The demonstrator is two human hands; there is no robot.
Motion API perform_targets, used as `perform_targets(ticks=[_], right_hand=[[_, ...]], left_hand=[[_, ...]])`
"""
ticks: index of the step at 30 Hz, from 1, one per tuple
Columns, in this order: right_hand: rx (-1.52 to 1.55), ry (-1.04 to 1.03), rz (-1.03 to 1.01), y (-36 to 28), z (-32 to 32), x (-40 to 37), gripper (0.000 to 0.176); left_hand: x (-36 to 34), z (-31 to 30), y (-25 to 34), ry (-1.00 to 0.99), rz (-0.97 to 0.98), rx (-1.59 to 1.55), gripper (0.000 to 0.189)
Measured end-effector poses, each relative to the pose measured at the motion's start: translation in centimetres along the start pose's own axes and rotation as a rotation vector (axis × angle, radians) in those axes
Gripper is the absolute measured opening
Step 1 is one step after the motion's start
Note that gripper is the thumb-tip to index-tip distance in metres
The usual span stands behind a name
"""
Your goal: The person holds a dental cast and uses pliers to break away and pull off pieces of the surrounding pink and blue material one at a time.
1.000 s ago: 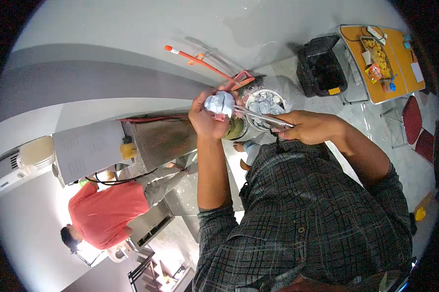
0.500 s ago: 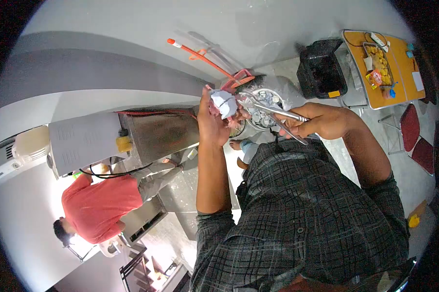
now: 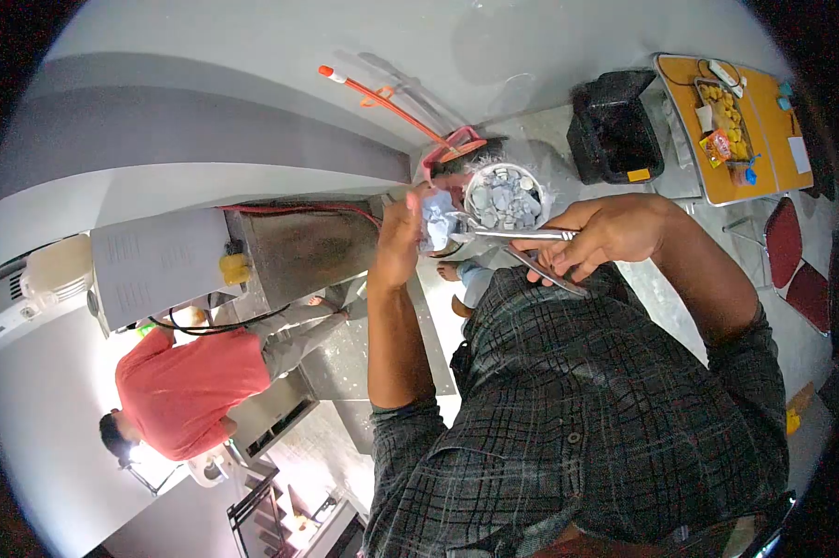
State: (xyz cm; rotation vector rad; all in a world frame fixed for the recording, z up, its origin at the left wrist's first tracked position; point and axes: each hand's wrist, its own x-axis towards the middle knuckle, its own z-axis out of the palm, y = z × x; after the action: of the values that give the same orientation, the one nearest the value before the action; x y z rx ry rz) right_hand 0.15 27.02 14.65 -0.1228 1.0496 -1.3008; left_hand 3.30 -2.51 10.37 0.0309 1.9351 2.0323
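Note:
My left hand is closed around a clear plastic bag with pale blue-white contents. My right hand grips a pair of metal tongs, whose two arms are spread apart. The tong tips reach the mouth of the bag. Just beyond the tongs stands a white bucket with a plastic liner, full of pale grey-white chunks.
A black bin with its lid up stands by the wall. To the right, a wooden-topped table bears a tray of yellow food. An orange-handled tool leans nearby. At left, a person in a red shirt works by a counter.
My left hand and the bag have moved lower and turned, uncovering more of the bucket. The tongs have swung lower, with their tips still at the bag.

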Motion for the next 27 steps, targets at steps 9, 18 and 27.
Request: perform_targets(ticks=[9,18,27], right_hand=[[0.151,0.02,-0.02,2.1,-0.2,4.3,0.057],[-0.21,0.067,-0.039,2.2,-1.8,6.1,0.052],[0.086,-0.148,-0.198,5.8,-3.5,5.5,0.068]], left_hand=[[0.3,-0.9,-1.6,0.075,0.012,0.139,0.061],[0.8,-0.4,-1.3,0.13,0.124,0.525,0.038],[0.0,-1.3,-1.5,0.166,0.18,0.551,0.032]])
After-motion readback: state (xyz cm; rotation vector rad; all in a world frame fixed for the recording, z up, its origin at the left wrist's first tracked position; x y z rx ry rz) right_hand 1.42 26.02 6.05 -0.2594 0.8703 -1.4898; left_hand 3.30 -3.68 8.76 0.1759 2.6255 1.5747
